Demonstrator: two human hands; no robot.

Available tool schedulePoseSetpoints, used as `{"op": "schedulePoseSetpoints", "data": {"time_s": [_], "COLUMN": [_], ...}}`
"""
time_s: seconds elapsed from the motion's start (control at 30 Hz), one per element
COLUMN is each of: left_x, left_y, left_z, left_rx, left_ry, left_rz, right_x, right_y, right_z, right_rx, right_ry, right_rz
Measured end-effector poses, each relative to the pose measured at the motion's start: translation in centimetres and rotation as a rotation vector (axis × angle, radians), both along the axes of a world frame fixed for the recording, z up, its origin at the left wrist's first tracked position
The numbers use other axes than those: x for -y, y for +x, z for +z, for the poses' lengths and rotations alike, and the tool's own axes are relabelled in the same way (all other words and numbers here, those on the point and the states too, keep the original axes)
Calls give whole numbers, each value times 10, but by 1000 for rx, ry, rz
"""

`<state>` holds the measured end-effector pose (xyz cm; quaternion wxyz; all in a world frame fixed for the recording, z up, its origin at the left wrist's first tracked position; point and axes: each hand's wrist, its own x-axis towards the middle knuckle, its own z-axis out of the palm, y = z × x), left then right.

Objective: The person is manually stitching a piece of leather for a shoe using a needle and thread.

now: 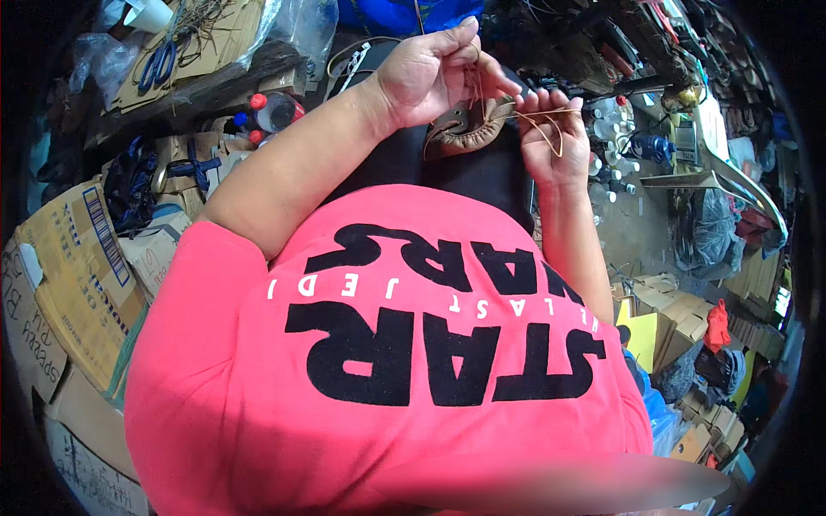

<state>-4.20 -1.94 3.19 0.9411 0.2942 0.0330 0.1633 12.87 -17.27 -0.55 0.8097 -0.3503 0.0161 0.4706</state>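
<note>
A brown leather shoe upper (469, 136) with a gathered, puckered seam rests over my dark-clothed lap, between my two hands. My left hand (430, 76) is at its far left side, thumb and fingers curled together on a tan thread (551, 140) that loops by the fingertips. On the right, my right hand (555, 142) has its palm turned up and fingers bent, with the same thread stretched across them and a loop hanging over the palm. Whether a needle is in either hand is too small to tell.
Blue-handled scissors (157, 66) lie on cardboard at the far left, near a white cup (149, 15). Bottles with red caps (274, 112) stand beside my left forearm. Several small bottles (613, 159) are right of my right hand. Cardboard boxes (77, 275) pile up at the left.
</note>
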Motion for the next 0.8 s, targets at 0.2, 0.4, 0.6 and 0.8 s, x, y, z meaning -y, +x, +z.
{"op": "schedulePoseSetpoints", "data": {"time_s": [0.2, 0.4, 0.6, 0.8], "left_x": [-30, -43, -62, 16], "left_y": [-21, -40, -127, -150], "left_z": [-15, -23, 54, 158], "left_rx": [-168, -482, -511, 349], "left_ry": [-38, 324, 939, 543], "left_rz": [24, 153, 425, 161], "right_x": [35, 71, 106, 32], "right_y": [-5, 16, 60, 63], "right_z": [9, -3, 15, 55], "right_rx": [30, 211, 1061, 1185], "right_ry": [74, -80, -778, -481], "right_rz": [234, 426, 698, 573]}}
